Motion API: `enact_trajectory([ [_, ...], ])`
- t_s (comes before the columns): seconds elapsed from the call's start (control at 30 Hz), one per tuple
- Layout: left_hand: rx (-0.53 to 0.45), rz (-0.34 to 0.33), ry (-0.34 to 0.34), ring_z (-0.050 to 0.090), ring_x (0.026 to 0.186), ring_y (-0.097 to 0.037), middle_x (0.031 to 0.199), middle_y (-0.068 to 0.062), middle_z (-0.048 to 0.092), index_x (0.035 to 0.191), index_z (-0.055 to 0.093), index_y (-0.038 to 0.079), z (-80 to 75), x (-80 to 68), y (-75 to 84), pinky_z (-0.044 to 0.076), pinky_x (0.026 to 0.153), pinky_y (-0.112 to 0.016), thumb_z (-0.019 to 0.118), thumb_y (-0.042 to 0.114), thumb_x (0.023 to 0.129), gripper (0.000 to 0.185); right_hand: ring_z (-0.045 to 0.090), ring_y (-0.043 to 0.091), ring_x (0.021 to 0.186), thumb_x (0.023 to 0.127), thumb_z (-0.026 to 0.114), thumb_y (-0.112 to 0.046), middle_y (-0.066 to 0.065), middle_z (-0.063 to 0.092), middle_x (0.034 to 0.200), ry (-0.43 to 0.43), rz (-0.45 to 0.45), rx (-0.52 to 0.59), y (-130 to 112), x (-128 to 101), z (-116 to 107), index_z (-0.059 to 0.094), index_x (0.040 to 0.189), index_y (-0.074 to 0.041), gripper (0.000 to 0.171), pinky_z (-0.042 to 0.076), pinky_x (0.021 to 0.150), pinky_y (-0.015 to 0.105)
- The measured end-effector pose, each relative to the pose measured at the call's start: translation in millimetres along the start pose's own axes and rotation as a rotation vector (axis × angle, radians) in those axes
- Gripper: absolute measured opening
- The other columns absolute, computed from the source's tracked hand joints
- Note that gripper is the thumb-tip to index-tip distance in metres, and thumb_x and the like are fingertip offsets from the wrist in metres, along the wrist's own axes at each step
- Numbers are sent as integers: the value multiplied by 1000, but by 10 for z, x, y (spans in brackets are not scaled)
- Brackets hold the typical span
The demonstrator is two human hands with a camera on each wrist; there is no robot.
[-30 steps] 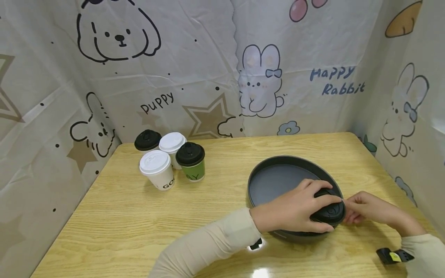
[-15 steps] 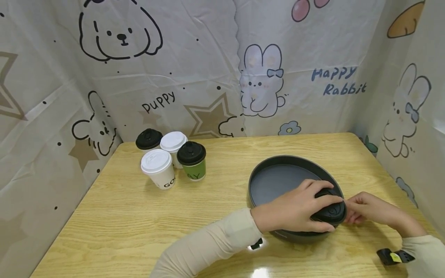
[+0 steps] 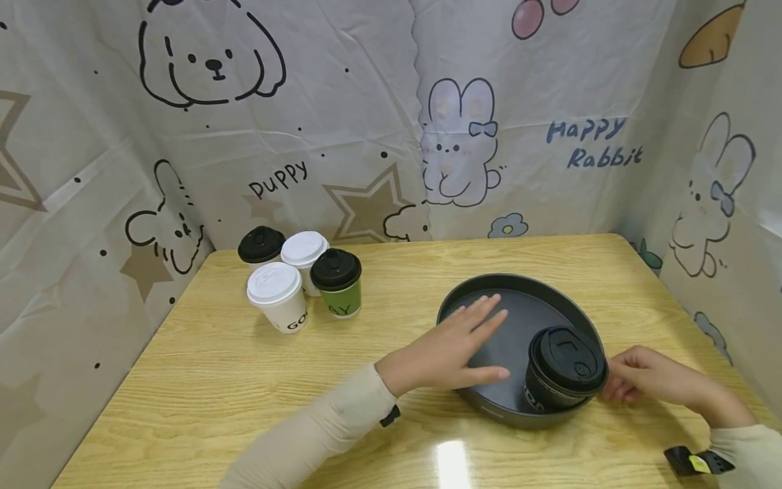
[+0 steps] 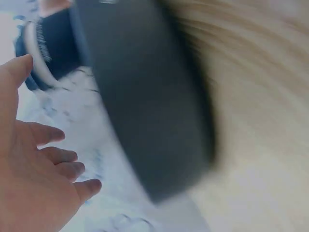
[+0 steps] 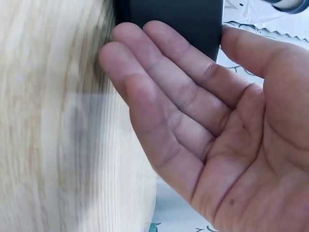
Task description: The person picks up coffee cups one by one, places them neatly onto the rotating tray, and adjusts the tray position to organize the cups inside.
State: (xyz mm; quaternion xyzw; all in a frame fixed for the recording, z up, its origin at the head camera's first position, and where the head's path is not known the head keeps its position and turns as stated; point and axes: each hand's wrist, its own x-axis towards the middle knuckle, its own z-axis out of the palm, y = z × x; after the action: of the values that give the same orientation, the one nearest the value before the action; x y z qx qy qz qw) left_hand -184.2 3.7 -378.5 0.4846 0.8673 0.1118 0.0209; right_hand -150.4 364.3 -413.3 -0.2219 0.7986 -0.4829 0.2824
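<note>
right hand (image 3: pixel 650 377): fingers relaxed, holding nothing, against the tray's outer wall
black cup (image 3: pixel 561 370): upright in round tray (image 3: pixel 482 293), near right edge
left hand (image 3: pixel 449 350): flat, fingers straight, empty, over tray's left rim
four lidded cups (image 3: pixel 299 275): far left, clustered

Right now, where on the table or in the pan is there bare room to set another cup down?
The round pan has bare floor in its far and middle part; the black cup fills its near right edge, and the left hand hovers over its left rim. The table is bare in front of the cup cluster. The right hand crowds the pan's right side.
</note>
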Motion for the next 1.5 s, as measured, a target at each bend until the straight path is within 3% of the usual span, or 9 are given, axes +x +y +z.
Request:
enact_trajectory([
  [0.27,-39,-171,-43,1,148,-25,161,-9,-2,154,12,8,214,-337,-366,13,117,-47,33,66,94,86,68,10,78,101,39,-1,4,72,88,-49,-52,-8,-34,-27,129,67,95,12,32,55,65,29],
  [0.4,-65,-220,-44,1,148,-26,161,-10,-2,154,13,5,216,-394,-420,12,117,-48,31,67,94,88,68,10,78,100,39,0,7,72,88,-54,-45,6,-62,-24,185,66,95,15,31,56,65,29],
  [0.63,-61,-239,-42,-1,148,-26,161,-10,-3,153,14,4,219,-430,-417,11,117,-49,28,67,94,88,67,9,78,100,38,0,8,72,88,-35,-38,21,-47,-1,220,66,95,15,32,56,66,29],
  [0.87,-20,-215,-24,1,147,-29,161,-14,1,154,16,7,243,-521,-331,14,116,-53,26,64,96,82,68,10,78,105,33,-10,8,72,88,-25,-53,0,-18,31,130,64,95,16,42,57,65,31],
  [1.07,66,-147,-23,5,147,-31,160,-16,4,155,14,14,279,-675,-219,18,115,-53,27,62,97,76,69,10,80,107,30,-16,5,73,89,9,-26,-13,47,79,-32,63,94,17,48,57,66,31],
  [1.3,116,-41,-26,9,147,-31,160,-15,8,155,17,15,320,-778,-47,23,113,-54,28,60,98,73,67,11,74,101,37,-6,6,71,82,135,112,-89,91,146,-212,65,97,14,34,56,66,28],
  [1.5,171,-4,-20,11,147,-30,159,-15,13,155,19,15,345,-805,45,26,112,-52,24,60,98,72,66,11,73,95,42,-2,1,69,78,146,123,-84,107,186,-277,66,95,12,27,56,66,28],
])
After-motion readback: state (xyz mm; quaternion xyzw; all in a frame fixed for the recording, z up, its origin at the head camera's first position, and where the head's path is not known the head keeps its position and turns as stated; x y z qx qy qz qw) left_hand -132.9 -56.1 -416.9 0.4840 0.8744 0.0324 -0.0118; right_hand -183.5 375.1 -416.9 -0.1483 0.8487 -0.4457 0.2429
